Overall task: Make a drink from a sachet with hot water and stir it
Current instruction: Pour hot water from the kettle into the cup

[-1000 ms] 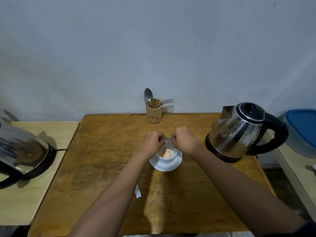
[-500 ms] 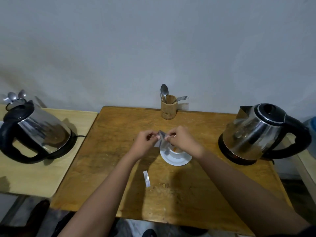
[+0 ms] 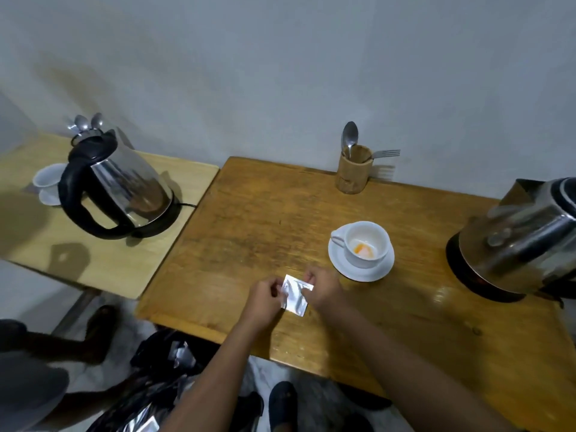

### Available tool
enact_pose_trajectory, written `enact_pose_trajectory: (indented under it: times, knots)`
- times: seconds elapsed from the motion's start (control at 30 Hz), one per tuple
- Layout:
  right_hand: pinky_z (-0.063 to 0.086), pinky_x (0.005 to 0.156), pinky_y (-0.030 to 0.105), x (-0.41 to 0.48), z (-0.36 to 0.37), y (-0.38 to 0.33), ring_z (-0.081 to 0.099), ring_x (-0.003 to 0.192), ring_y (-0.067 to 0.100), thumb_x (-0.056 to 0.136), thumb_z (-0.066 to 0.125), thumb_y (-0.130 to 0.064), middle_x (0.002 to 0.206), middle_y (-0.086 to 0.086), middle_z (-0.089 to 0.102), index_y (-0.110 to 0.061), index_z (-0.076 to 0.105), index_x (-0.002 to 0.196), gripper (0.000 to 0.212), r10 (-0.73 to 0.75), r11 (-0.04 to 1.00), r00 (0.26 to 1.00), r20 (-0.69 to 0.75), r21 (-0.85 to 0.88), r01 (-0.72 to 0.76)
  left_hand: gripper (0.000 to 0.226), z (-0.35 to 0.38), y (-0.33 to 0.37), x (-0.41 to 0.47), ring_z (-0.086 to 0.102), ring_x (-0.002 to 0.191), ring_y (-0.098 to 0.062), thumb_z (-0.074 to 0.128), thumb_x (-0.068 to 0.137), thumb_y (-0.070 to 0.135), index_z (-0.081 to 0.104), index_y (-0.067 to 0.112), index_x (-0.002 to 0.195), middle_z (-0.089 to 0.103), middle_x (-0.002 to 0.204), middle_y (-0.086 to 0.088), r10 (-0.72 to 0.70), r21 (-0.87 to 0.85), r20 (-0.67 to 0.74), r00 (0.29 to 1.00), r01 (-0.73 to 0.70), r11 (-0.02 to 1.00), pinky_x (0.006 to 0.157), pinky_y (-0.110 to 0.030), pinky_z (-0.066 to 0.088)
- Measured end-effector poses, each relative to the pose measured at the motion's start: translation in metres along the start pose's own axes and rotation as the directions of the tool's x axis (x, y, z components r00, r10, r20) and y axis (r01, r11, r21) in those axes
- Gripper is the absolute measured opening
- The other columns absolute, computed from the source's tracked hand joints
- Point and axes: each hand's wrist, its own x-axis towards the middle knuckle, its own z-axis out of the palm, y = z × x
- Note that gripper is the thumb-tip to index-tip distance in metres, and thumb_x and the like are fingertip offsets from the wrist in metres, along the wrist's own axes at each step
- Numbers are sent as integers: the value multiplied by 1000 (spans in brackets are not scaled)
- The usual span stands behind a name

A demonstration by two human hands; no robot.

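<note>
A silver sachet (image 3: 294, 294) is pinched between my left hand (image 3: 265, 299) and my right hand (image 3: 322, 289), low over the front of the brown wooden table (image 3: 249, 232). Behind and to the right stands a white cup (image 3: 364, 243) on a white saucer (image 3: 361, 272); orange and white powder lies in its bottom. A steel kettle (image 3: 523, 241) on a black base sits at the table's right edge. A wooden holder (image 3: 353, 173) with a spoon (image 3: 349, 138) and a fork stands at the back by the wall.
A lighter side table (image 3: 103, 260) on the left carries a second steel kettle (image 3: 121, 185), a white cup on a saucer (image 3: 46, 182) and spoons. On the floor below the table's front edge lies a black bag (image 3: 162, 397) with silver wrappers, beside feet in dark shoes.
Both hands have drawn the sachet away from above the cup toward the table's front edge. The view has swung left and down, so the floor and the side table show.
</note>
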Motion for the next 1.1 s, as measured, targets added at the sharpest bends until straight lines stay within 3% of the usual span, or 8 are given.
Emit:
enact_pose_trajectory:
  times: [0.13, 0.27, 0.43, 0.57, 0.7, 0.8, 0.87, 1.1]
  knots:
    - [38, 63, 25, -1, 12, 9, 48, 82, 17, 78, 63, -13, 94, 7, 57, -14, 58, 85, 9, -55, 996, 995, -78, -79, 49, 27, 7, -8, -3, 61, 85, -17, 60, 80, 4, 64, 9, 105, 61, 98, -4, 13, 39, -54, 998, -11, 999, 75, -19, 48]
    - [49, 67, 37, -6, 24, 22, 58, 75, 35, 60, 65, 6, 82, 18, 60, -2, 62, 78, 20, -239, 970, 949, -205, -105, 221, 33, 9, -9, -7, 55, 102, -18, 59, 82, 8, 59, 11, 115, 48, 108, 0, 53, 104, -59, 997, -47, 993, 94, -29, 47]
    - [55, 56, 31, -18, 23, 23, 60, 64, 25, 63, 55, -6, 70, 11, 62, -8, 64, 71, 12, -414, 886, 881, -231, -325, 331, 31, 14, -9, -12, 48, 107, -17, 49, 89, 13, 57, 10, 119, 48, 108, -2, 150, 236, -74, 986, -129, 963, 89, -22, 40]
    - [54, 58, 27, -20, 24, 31, 61, 65, 23, 61, 57, 0, 74, 8, 65, -8, 66, 77, 20, -435, 879, 881, -186, -298, 372, 33, 20, -13, -22, 45, 111, -19, 44, 91, 11, 55, 10, 122, 51, 116, -6, 230, 340, -81, 970, -190, 921, 85, -24, 42]
    - [56, 82, 36, -27, 23, 39, 65, 91, 32, 67, 54, 10, 101, 16, 68, -1, 68, 98, 36, -438, 882, 892, -114, -245, 402, 35, 20, -15, -27, 46, 113, -20, 42, 92, 11, 54, 8, 124, 51, 124, -6, 270, 389, -66, 961, -224, 894, 88, -29, 46]
    - [33, 109, 31, -36, 20, 46, 42, 130, 28, 82, 47, 10, 142, 13, 46, -5, 51, 130, 50, -399, 892, 917, -13, -235, 385, 34, 20, -12, -27, 47, 114, -21, 42, 91, 10, 55, 6, 123, 51, 125, -7, 258, 405, -72, 964, -208, 890, 90, -29, 45]
    - [28, 113, 29, -42, 14, 49, 36, 135, 24, 88, 43, 2, 147, 9, 40, -10, 46, 135, 49, -387, 901, 922, 24, -202, 384, 33, 20, -8, -25, 46, 114, -21, 42, 92, 10, 55, 5, 121, 51, 124, -9, 242, 411, -68, 968, -194, 891, 91, -29, 44]
    - [54, 82, 36, -57, -65, 52, 60, 100, 12, 89, 40, -22, 107, -2, 65, -19, 59, 112, 30, -415, 898, 855, -312, 12, 440, 30, 31, 24, 3, 52, 111, -33, 43, 88, 5, 57, 3, 115, 57, 117, -15, 194, 344, -92, 977, -151, 927, 91, -33, 41]
